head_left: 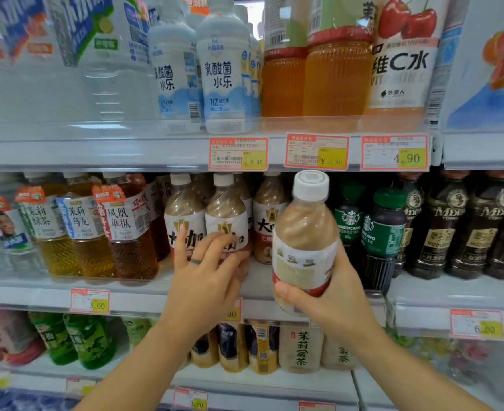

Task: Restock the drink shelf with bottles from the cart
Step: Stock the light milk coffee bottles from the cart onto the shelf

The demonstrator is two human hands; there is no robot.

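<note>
My right hand (330,295) grips a milk-tea bottle (304,232) with a white cap and a white and red label, held upright in front of the middle shelf (126,292). My left hand (206,271) reaches into that shelf, fingers spread against the front of a matching shelved milk-tea bottle (227,215). I cannot tell whether the fingers close around it. Two more of the same bottles stand beside it, one at the left (184,212) and one at the right (267,212). The cart is out of view.
Tea bottles (126,229) stand left of the milk teas, green-capped coffee bottles (384,229) and dark coffee bottles (452,226) to the right. The upper shelf holds white yoghurt drinks (224,72) and orange bottles (333,75). The lower shelf holds jasmine tea bottles (301,348).
</note>
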